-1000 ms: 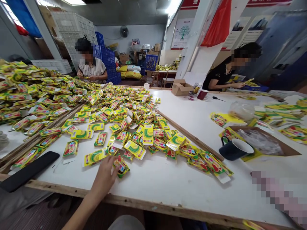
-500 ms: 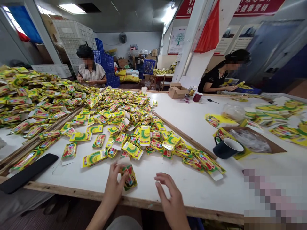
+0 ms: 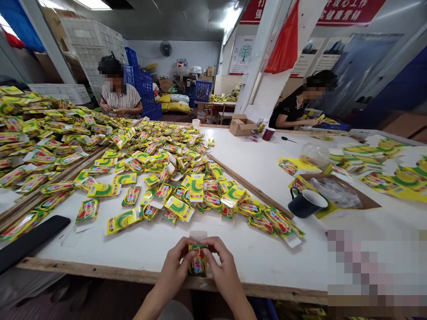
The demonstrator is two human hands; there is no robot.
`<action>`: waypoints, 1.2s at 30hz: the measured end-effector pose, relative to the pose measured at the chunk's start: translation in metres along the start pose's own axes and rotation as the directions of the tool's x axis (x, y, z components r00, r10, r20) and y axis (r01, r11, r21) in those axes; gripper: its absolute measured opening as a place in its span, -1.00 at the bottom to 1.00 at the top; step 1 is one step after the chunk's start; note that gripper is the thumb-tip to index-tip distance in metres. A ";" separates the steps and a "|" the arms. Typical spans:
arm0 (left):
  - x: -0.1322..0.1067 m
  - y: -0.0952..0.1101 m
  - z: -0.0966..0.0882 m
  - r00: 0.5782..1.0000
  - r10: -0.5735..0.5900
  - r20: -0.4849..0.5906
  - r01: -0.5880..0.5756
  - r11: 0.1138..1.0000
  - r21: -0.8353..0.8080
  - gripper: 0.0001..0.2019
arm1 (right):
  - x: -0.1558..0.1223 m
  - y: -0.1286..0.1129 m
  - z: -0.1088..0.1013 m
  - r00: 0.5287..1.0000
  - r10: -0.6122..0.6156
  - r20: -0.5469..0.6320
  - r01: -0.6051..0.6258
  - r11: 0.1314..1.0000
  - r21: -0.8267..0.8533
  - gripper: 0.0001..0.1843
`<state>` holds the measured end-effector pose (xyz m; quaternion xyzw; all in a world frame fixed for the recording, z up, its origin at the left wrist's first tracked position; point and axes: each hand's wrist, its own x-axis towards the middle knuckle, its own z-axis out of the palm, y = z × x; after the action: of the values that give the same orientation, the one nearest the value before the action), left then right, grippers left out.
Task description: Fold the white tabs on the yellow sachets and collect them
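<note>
A small yellow and green printed carton [image 3: 198,262] stands out between my two hands near the table's front edge. Its pale end flap [image 3: 198,235] sticks up, away from me. My left hand [image 3: 178,262] grips the carton's left side, thumb on the printed face. On the right side my right hand [image 3: 218,260] closes on the same carton, its thumb also on the front. The fingers behind the carton are partly hidden. Just beyond lies a heap of like cartons [image 3: 180,206], several with white flaps standing out.
A larger carton heap [image 3: 40,129] fills the left, behind a wooden strip [image 3: 90,158]. To the right stand a dark mug [image 3: 307,203] and an open box with clear plastic [image 3: 336,191]. A black long object [image 3: 33,242] lies front left. Two people sit across the table.
My right hand has moved left and taken hold of the carton, which my left hand alone held before. The carton is now more upright and centred between both hands.
</note>
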<state>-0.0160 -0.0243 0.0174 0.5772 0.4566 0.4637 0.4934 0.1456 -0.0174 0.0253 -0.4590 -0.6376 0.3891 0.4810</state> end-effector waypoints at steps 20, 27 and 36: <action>0.012 0.012 0.003 0.994 0.033 -0.104 -0.024 0.996 0.087 -0.82 | 0.007 -0.005 0.008 0.997 -0.008 -0.075 0.007 1.000 -0.024 -0.84; 0.019 0.010 0.004 0.985 -0.013 -0.170 0.023 0.998 0.060 -0.80 | 0.017 -0.010 0.009 0.987 0.090 -0.129 -0.098 0.993 -0.058 -0.79; 0.010 -0.002 -0.003 0.994 0.070 -0.086 -0.066 0.997 0.042 -0.85 | 0.004 0.001 0.014 0.995 0.070 -0.064 -0.068 0.997 0.044 -0.78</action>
<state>-0.0175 -0.0136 0.0168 0.5811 0.4669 0.4961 0.4452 0.1314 -0.0141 0.0216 -0.4831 -0.5971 0.4035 0.4973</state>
